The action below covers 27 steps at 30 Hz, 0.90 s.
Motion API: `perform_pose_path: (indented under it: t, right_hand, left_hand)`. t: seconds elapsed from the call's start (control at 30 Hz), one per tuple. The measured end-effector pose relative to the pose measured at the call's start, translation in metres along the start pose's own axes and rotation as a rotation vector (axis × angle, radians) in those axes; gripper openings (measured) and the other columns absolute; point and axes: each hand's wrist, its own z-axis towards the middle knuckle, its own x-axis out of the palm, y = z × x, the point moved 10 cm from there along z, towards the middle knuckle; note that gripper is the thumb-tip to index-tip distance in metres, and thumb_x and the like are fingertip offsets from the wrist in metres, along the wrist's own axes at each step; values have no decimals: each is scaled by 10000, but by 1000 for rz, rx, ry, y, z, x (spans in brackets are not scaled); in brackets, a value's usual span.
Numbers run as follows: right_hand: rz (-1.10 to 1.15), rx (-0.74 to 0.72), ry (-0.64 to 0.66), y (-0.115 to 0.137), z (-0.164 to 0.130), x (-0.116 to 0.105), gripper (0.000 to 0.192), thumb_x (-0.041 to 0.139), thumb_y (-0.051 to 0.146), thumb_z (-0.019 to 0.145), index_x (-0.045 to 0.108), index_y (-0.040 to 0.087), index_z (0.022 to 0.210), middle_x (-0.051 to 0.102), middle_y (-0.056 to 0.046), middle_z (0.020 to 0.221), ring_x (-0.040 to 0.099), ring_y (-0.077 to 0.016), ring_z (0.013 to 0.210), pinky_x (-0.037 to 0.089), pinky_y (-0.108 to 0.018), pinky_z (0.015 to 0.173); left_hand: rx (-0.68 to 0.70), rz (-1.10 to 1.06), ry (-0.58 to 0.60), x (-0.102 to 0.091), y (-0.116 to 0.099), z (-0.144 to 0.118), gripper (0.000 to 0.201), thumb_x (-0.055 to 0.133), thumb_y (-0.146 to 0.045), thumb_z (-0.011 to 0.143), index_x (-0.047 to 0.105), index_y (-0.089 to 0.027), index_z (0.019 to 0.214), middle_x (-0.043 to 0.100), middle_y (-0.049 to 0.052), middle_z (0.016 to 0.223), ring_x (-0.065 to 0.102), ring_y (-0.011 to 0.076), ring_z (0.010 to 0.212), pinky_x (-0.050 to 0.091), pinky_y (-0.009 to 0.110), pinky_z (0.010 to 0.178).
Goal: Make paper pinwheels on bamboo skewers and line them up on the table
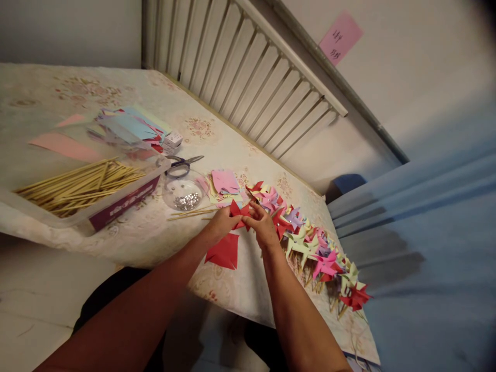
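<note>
Left hand [220,223]: pinching red paper [239,212], steadying it for folding.
Right hand [260,223]: gripping the same paper from the other side.
Red paper: above the table [155,235] near its front edge, corners splayed outward, no clear long axis.
Red square [225,251]: flat just below.
Pinwheels [310,243]: rowed to the right.
Sticks [77,186]: in tray, lengthwise left-right.

Left hand [221,223], right hand [260,225] together, pinching
</note>
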Motion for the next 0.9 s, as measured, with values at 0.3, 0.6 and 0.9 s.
perform_pose_path:
  t: [0.3, 0.6, 0.9]
  right_hand:
    - [-6, 68, -5, -8, -6, 2, 289, 796, 376, 581, 611, 206, 724, 585, 62, 601, 491, -111, 534, 376, -240, 523]
    - [-32, 110, -67, -10, -8, -2, 317, 791, 386, 548, 525, 221, 598, 449, 94, 498, 338, -81, 444, 248, -244, 453]
    - [-39, 100, -52, -13, -7, -1, 304, 789, 387, 577, 545, 215, 632, 484, 91, 509, 369, -84, 446, 263, -245, 462]
  left_hand:
    - [4, 71, 9, 0, 8, 2, 304, 684, -312, 656, 753, -139, 897, 735, 34, 815, 636, 197, 756, 493, 279, 669]
    - [-15, -69, -19, -1, 11, 2, 276, 715, -282, 614, 721, -136, 848, 719, 31, 772, 622, 182, 718, 489, 275, 651]
    - [-61, -139, 0, 2, 14, 1, 271, 747, -278, 610, 714, -135, 837, 724, 42, 771, 651, 207, 742, 500, 299, 668]
